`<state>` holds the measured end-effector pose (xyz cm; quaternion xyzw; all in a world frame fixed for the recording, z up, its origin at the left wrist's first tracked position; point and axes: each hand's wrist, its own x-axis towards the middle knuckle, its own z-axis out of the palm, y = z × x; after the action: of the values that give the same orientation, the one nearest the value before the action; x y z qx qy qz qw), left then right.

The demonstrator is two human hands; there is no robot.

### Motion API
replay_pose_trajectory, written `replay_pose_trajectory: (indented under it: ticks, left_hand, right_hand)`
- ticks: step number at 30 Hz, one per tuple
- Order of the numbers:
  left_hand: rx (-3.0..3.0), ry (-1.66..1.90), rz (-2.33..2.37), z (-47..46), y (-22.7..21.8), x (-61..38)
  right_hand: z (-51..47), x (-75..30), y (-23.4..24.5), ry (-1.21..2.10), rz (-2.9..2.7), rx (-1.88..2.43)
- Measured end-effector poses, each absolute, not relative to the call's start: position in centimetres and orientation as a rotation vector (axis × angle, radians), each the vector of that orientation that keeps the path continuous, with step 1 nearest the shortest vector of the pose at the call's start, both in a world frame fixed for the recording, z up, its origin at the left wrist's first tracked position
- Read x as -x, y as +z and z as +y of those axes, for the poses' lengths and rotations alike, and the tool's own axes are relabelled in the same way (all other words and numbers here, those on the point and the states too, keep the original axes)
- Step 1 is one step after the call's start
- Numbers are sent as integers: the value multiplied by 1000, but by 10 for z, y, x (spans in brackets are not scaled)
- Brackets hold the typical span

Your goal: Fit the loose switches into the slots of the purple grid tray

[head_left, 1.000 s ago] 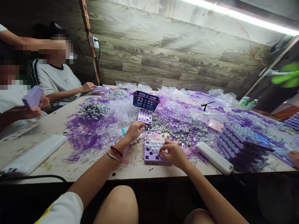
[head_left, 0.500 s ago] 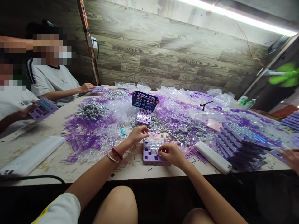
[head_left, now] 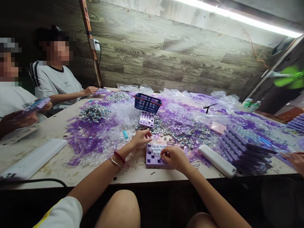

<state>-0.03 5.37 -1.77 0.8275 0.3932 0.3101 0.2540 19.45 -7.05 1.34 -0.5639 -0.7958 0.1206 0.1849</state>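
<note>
A purple plastic panel with square holes (head_left: 154, 161) lies flat near the table's front edge, its upper rows filled with clear caps (head_left: 154, 148). Over its right part, my right hand (head_left: 175, 159) is closed in a pinch, fingertips down against the panel. Whatever sits in that pinch is too small to name. My left hand (head_left: 142, 138), with red and white bands at the wrist, hovers by the panel's upper left corner. Its fingers are curled toward the thumb; any small piece between them cannot be made out. Clear pieces are scattered around it.
Behind the panel stand another purple panel (head_left: 146, 119) and a dark blue basket (head_left: 148, 104). Heaped small switches (head_left: 93, 113) lie left. White bars (head_left: 217, 161) and stacked panels (head_left: 244, 148) are right. Co-workers sit left; another person's hand (head_left: 294, 161) is far right.
My hands and the panel stay almost where they were. At the left, a raised arm has come down, and the nearer co-worker's panel has been lowered and tilted flatter.
</note>
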Motion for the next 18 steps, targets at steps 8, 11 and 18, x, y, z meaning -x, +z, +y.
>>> replay_pose_trajectory:
  ticks: [8,11,18]
  left_hand:
    - [-2275,800,1067,49,-15,-2]
    - [-2272,805,991,45,-15,-5]
    - [-2276,857,556,24,-10,-16]
  right_hand:
    - [-71,-196,11,320,-2245,1573]
    - [-69,-201,8,388,-2210,1483]
    - [-64,-211,7,407,-1887,1403]
